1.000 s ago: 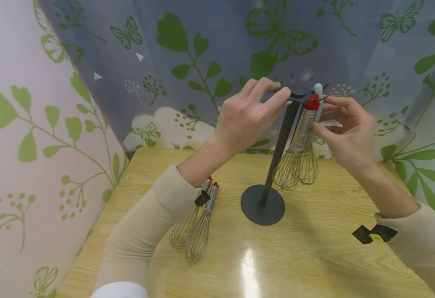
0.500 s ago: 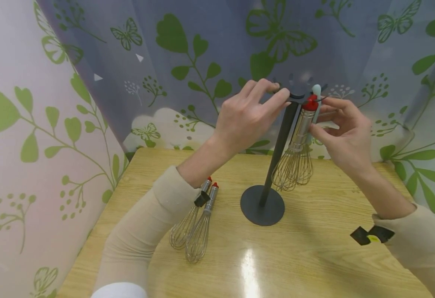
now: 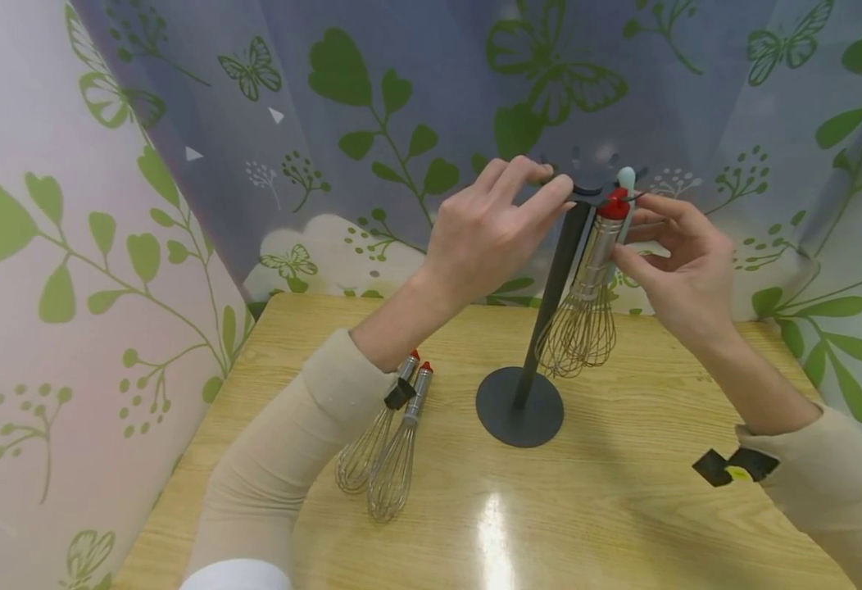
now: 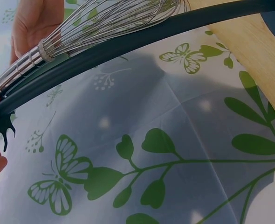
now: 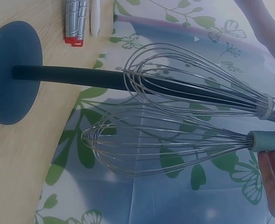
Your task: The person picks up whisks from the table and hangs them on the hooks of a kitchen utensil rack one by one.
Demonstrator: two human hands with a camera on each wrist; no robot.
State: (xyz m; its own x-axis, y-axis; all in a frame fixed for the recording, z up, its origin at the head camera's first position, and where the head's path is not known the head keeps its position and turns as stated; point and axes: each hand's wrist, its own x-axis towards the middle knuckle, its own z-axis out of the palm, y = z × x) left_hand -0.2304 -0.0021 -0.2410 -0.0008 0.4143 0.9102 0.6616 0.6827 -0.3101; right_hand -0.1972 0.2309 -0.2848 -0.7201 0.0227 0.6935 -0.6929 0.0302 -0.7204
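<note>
A dark stand [image 3: 558, 283] rises from a round base [image 3: 501, 410], with several hooks at its top. My left hand [image 3: 486, 225] grips the top of the stand between thumb and fingers. From a hook on the right hangs a steel whisk [image 3: 597, 258] with a red end cap. My right hand [image 3: 689, 262] pinches the pale green handle of a second whisk [image 5: 269, 141], just behind the steel one at the same height. In the head view the steel handle partly hides the green one, and I cannot tell whether its loop sits on the hook.
Two more red-capped steel whisks [image 3: 394, 459] lie side by side on the wooden table [image 3: 623, 508], left of the base. Beside them a white handle [image 5: 95, 18] shows in the right wrist view. Patterned cloth [image 3: 416, 74] stands behind and at the sides.
My right hand has shifted slightly left with the green-handled whisk. Its wires now overlap those of the steel whisk more. My left hand has stayed on the stand.
</note>
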